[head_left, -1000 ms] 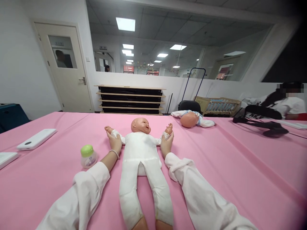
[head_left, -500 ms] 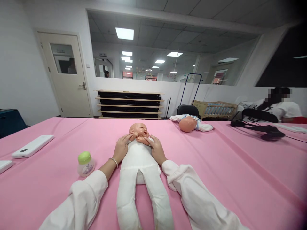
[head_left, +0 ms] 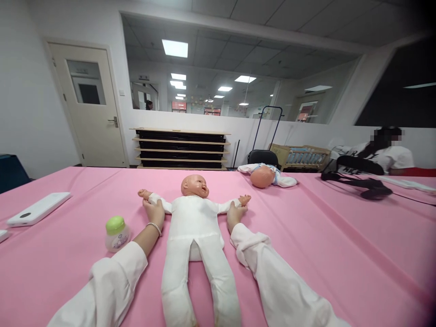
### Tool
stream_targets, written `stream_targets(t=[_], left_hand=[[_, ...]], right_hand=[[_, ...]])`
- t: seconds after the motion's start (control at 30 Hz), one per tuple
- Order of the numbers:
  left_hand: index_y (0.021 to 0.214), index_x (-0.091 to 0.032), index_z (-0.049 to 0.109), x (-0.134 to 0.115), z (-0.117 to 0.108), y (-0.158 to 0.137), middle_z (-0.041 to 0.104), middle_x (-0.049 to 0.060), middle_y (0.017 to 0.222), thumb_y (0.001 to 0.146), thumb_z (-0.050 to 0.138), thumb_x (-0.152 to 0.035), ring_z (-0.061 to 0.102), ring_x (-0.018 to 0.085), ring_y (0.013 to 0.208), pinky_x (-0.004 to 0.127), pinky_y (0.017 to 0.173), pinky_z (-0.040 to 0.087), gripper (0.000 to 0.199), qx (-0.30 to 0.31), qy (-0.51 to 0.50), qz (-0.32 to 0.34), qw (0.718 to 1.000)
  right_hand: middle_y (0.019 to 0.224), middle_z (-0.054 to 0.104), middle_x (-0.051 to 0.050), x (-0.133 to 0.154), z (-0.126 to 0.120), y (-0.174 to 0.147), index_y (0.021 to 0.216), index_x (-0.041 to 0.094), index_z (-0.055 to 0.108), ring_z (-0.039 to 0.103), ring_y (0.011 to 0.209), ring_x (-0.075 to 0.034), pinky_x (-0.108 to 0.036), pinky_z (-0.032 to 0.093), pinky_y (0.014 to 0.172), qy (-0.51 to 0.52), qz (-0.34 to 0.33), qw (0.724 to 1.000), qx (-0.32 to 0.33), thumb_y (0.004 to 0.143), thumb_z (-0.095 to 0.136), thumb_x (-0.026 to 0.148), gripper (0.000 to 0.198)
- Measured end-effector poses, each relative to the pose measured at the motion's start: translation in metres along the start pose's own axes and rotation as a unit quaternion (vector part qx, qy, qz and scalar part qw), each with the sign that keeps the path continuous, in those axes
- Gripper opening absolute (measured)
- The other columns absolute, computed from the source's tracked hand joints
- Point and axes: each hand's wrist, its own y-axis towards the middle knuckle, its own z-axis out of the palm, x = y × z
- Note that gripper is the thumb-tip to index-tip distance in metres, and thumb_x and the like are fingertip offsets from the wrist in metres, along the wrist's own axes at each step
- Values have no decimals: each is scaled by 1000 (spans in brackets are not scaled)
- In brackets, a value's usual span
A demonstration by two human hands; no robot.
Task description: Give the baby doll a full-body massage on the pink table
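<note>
A baby doll point(head_left: 197, 218) with a white cloth body lies face up, its head away from me and turned to the right. Its two arms are stretched out sideways. My left hand point(head_left: 154, 212) is closed round the doll's arm on the left, near the wrist. On the other side my right hand point(head_left: 235, 215) grips the opposite arm just below the doll's small hand. Parts of my fingers are hidden behind the doll's sleeves. To the left of my left forearm stands a small jar point(head_left: 116, 234) with a green lid.
The table has a pink cover point(head_left: 306, 254). A second doll point(head_left: 263, 175) lies at the far edge. White devices point(head_left: 39, 209) are at the left, and a black strapped object point(head_left: 357, 179) at the right. A person point(head_left: 384, 150) sits beyond it.
Both my hands have moved apart, spreading the doll's arms from crossed over its chest to straight out at the sides. The view has shifted slightly.
</note>
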Motion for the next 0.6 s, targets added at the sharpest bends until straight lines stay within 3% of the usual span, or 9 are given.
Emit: stream_targets(t=[0.1,0.2,0.33,0.4,0.47,0.53,0.6], left_hand=[[137,-13,18,-9,-4,-4,41,17,132,76,48,-20,45,28,119,42,96,39,68,11,-5,23,1000],[137,-19,23,-19,-7,-11,39,10,135,76,45,-14,39,25,124,40,102,34,66,65,9,146,987],[130,-21,38,-22,-6,-18,45,7,128,73,38,-5,40,21,121,39,104,32,60,161,41,310,936],[123,-21,47,-19,-3,-20,49,5,123,69,35,0,42,20,118,40,103,32,59,183,60,350,917],[117,-23,53,-17,0,-21,51,4,120,67,33,2,43,21,115,42,103,33,60,201,81,362,907],[115,-25,55,-17,1,-22,53,3,120,66,34,2,44,21,114,43,102,33,60,218,84,360,903],[120,-24,51,-17,1,-21,52,3,122,68,36,0,43,21,116,42,103,33,59,205,60,332,919]], right_hand=[[131,35,-17,8,-3,-7,127,11,28,34,125,-22,-44,26,105,-15,-81,996,33,71,45,21,59],[130,35,-15,18,-6,-17,130,16,31,33,125,-22,-45,28,104,-56,-218,966,125,77,43,22,55],[137,26,-7,29,-11,-27,127,27,42,36,124,-19,-42,34,101,-102,-346,880,308,79,38,11,51],[137,31,-4,34,-12,-31,123,31,47,36,124,-19,-43,34,101,-114,-403,822,386,79,37,8,51],[135,37,-2,38,-12,-35,122,34,50,35,124,-20,-47,30,103,-124,-438,783,425,80,38,7,52],[134,39,-1,39,-11,-37,121,34,51,34,126,-20,-49,24,106,-128,-429,780,437,79,37,5,53],[134,38,-3,34,-8,-35,121,31,51,34,126,-19,-47,25,106,-108,-368,819,427,78,38,7,51]])
